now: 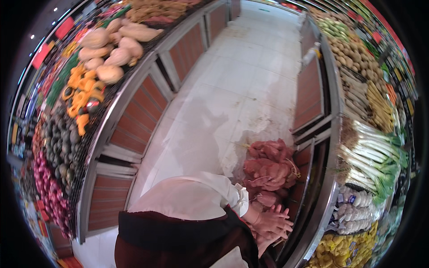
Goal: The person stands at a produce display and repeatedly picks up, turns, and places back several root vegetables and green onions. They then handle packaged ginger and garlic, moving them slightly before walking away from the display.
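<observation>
My left hand [272, 221] reaches from a white sleeve, its fingers apart. It lies across my right hand [264, 242], which is mostly hidden beneath it. Nothing can be made out between the hands. Just beyond them, several red mesh bags of produce [273, 165] are piled on the floor against the right-hand stand; the exact kind of produce is unclear. A smaller reddish bundle [266, 198] lies close to my left wrist.
A produce stand [330, 187] with leeks [372, 157], bagged garlic [355, 211] and potatoes [352, 55] rises at right. Another stand [139, 107] at left bears squashes [110, 73], avocados [60, 140] and red onions [50, 191]. White tiled floor [248, 77] with dirt marks runs between them.
</observation>
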Demonstrator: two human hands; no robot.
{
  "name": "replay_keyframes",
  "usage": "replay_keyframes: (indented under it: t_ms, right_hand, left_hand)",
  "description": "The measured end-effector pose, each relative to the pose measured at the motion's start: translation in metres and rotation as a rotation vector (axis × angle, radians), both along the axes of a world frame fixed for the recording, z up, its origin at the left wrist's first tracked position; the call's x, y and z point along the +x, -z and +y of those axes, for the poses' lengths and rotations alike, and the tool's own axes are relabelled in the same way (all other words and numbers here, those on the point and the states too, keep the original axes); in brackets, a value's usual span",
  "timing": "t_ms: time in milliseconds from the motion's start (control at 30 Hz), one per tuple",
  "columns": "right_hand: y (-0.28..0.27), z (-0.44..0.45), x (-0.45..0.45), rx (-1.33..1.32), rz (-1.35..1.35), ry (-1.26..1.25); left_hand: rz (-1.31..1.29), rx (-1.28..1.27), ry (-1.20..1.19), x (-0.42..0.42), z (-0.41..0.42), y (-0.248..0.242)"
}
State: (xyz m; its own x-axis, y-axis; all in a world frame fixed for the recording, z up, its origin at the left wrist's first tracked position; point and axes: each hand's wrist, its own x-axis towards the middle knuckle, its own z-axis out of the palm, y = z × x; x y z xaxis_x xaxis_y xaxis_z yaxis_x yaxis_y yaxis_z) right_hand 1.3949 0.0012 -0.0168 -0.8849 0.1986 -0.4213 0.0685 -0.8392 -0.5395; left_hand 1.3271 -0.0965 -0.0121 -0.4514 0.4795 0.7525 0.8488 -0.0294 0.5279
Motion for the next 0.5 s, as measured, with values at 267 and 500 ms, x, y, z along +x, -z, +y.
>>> replay_keyframes:
  t_ms: [267,500]
  right_hand:
    - [-0.009,-0.098,0.067,-0.078,0.037,-0.382]
    - [-0.025,-0.186,0.056,-0.145,0.087,-0.708]
  left_hand:
    - [0.217,-0.121,-0.082,0.077,-0.156,-0.013]
    - [0.019,-0.275,-0.209,0.122,-0.244,-0.030]
